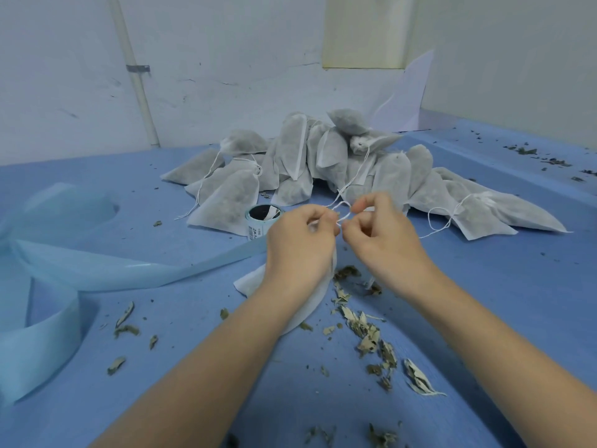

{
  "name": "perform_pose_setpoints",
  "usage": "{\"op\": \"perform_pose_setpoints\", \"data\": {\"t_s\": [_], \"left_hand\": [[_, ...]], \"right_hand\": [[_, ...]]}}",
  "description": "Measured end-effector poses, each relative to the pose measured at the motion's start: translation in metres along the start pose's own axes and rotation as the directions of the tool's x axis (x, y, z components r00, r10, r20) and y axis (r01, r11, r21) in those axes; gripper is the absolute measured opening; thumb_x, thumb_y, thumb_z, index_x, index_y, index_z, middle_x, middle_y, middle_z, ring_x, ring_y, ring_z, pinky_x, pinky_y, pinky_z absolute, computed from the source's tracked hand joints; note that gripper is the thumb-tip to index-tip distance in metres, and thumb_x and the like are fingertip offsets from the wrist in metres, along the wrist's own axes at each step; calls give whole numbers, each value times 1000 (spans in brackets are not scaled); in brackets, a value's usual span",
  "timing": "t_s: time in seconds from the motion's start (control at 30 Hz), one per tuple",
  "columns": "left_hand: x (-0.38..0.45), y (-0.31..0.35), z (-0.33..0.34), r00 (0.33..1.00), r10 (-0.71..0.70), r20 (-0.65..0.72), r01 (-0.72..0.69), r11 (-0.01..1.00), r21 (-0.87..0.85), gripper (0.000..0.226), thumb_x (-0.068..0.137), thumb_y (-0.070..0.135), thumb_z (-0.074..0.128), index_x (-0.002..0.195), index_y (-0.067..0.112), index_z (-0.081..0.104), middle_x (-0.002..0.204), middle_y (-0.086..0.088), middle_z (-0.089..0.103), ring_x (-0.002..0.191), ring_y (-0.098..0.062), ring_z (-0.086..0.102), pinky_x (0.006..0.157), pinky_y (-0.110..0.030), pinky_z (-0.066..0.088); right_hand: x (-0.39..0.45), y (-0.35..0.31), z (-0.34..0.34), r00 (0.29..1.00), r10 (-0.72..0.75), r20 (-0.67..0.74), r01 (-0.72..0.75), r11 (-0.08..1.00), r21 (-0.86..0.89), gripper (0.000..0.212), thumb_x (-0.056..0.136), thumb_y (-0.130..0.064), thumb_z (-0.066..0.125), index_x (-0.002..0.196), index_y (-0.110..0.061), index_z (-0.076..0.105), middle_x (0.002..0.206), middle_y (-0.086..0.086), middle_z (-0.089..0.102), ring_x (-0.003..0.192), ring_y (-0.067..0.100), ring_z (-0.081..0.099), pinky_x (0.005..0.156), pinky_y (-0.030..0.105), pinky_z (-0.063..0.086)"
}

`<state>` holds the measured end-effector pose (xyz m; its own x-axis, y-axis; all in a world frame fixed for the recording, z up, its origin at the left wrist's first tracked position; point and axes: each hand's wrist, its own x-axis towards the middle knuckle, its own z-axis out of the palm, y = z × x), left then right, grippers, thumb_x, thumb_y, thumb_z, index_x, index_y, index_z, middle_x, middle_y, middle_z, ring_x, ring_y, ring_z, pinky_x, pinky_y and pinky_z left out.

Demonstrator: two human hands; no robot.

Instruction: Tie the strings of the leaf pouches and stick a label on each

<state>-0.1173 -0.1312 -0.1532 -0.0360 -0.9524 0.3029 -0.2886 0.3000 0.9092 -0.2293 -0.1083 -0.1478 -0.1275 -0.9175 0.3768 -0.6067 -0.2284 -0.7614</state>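
Observation:
A white leaf pouch [303, 305] lies under my left wrist on the blue surface, mostly hidden by my forearm. My left hand [298, 244] and my right hand [384, 237] are close together above it, each pinching the pouch's thin white strings [342, 212], which loop between the fingertips. A pile of several grey-white filled pouches [323, 156] with loose strings lies just beyond my hands. A roll of labels [263, 219] stands left of my left hand, its pale blue backing strip [135, 273] trailing off to the left.
Dried leaf bits [365, 328] are scattered over the blue surface [193, 334] below my hands and at the far right [529, 151]. A white wall with a pipe [139, 79] stands behind the pile. A white sheet [407, 92] leans in the corner.

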Motion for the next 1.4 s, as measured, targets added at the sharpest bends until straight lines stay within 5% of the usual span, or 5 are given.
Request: {"op": "perform_pose_setpoints", "data": {"t_s": [0.37, 0.57, 0.93, 1.2, 1.4], "left_hand": [[-2, 5, -6, 988, -40, 147, 79, 960, -268, 21, 90, 16, 59, 71, 19, 70, 66, 13, 64, 71, -1, 58, 79, -20, 45], [-6, 2, 1, 948, 316, 38, -308, 881, 359, 13, 93, 18, 52, 87, 13, 63, 86, 1, 57, 80, -13, 48, 67, -20, 27], [-4, -1, 4, 987, 159, 9, -152, 927, 344, 15, 95, 28, 48, 91, 17, 58, 97, 2, 59, 93, -18, 54, 84, -36, 43], [2, 0, 5, 988, -127, 88, 137, 984, -117, 19, 92, 18, 53, 74, 16, 61, 67, 3, 54, 74, -20, 51, 78, -39, 43], [-4, 0, 3, 978, 183, -99, -178, 982, 56, 16, 84, 8, 61, 89, 23, 66, 84, 12, 66, 81, 0, 56, 75, -8, 38]], "right_hand": [[8, 13, -17, 964, 199, 174, -250, 899, 358, 17, 78, -32, 72, 77, -16, 77, 51, -10, 38, 48, 8, 27, 44, 13, 28], [14, 13, -22, 906, 310, 288, -422, 708, 566, 28, 83, -30, 68, 77, -2, 67, 58, -2, 43, 52, 8, 29, 43, 16, 28], [11, 15, -18, 936, 314, 162, -353, 811, 466, 14, 82, -14, 72, 89, -4, 76, 53, -11, 42, 47, 4, 37, 48, 17, 33], [9, 6, -17, 825, 287, 487, -564, 373, 736, 19, 69, -8, 61, 85, 1, 63, 57, -4, 34, 53, 5, 14, 43, 14, 15], [9, 5, -13, 812, 291, 506, -581, 314, 751, 17, 73, -9, 58, 88, -1, 59, 58, -3, 34, 53, 4, 11, 45, 14, 14]]}}
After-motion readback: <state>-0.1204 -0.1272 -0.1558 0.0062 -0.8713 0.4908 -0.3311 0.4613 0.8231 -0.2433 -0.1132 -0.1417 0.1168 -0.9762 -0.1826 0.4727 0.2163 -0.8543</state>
